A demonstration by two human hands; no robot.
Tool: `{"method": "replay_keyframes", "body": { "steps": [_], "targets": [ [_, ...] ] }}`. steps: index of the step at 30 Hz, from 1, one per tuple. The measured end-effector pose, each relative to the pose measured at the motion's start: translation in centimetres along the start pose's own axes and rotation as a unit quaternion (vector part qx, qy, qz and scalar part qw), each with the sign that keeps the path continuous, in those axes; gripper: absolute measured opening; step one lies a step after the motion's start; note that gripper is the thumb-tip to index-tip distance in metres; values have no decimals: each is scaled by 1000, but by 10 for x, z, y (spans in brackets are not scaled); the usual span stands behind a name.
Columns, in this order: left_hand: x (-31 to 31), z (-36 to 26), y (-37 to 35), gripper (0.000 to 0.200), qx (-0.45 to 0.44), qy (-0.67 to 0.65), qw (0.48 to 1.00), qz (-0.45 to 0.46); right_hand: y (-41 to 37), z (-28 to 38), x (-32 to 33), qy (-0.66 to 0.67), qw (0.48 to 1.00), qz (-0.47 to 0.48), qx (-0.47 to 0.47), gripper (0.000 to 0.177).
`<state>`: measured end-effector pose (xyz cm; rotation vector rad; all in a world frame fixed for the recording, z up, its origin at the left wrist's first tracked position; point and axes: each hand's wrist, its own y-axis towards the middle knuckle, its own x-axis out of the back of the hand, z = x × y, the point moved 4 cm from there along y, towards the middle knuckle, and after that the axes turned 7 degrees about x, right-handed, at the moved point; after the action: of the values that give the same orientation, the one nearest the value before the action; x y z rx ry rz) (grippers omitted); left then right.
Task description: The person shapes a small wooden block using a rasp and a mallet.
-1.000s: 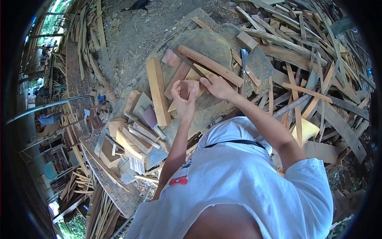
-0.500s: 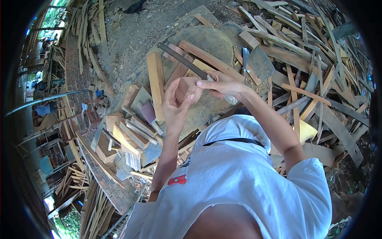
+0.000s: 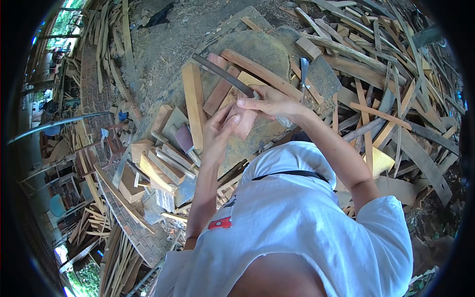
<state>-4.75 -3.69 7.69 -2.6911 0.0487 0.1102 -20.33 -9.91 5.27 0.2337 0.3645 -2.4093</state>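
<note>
My left hand point(image 3: 216, 132) is closed round a small reddish wooden block point(image 3: 242, 123), with the thumb lying along its near side. In my right hand point(image 3: 276, 105) is a long, dark, flat bar that looks like a file point(image 3: 221, 72); its pale, wrapped-looking handle end point(image 3: 283, 121) shows below the palm. The file points away to the upper left, and the right thumb reaches over to the block's top. Both hands meet over a worn work surface point(image 3: 262, 49). Beyond them lie a reddish plank point(image 3: 262, 74) and a pale yellow beam point(image 3: 194, 99).
A blue-handled tool point(image 3: 304, 69) and a short wood block point(image 3: 309, 48) rest at the surface's far right. Several wood pieces point(image 3: 158, 173) and a purplish piece point(image 3: 184, 138) are heaped on the left. Scrap timber point(image 3: 386, 89) is piled on the right.
The block has turned in my hands, its near end now tipped down towards me. My right hand and the file have shifted slightly left.
</note>
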Motion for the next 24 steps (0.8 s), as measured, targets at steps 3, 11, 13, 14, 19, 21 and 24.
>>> {"method": "replay_keyframes", "body": {
  "steps": [3, 11, 13, 14, 19, 21, 24],
  "targets": [
    [0, 1, 2, 39, 67, -75, 995, 1, 1, 1, -6, 32, 999, 13, 4, 64],
    [-3, 20, 7, 50, -77, 41, 987, -134, 13, -39, -17, 154, 975, -150, -56, 61],
    [6, 23, 11, 56, -126, 225, 950, -177, 18, -38, -18, 122, 982, -139, -49, 61],
    [15, 30, 19, 57, -44, 134, 980, -137, 20, -38, -17, 89, 987, -130, -43, 62],
    [44, 38, 52, 70, 94, 80, 982, -142, 32, -56, 2, -179, 971, -155, 29, 44],
    [49, 39, 63, 73, 87, 239, 953, -165, 30, -58, 4, -319, 929, -162, 96, 40],
    [55, 43, 78, 70, 24, 332, 924, -188, 16, -54, 1, -509, 842, -153, 90, 28]
  ]
}}
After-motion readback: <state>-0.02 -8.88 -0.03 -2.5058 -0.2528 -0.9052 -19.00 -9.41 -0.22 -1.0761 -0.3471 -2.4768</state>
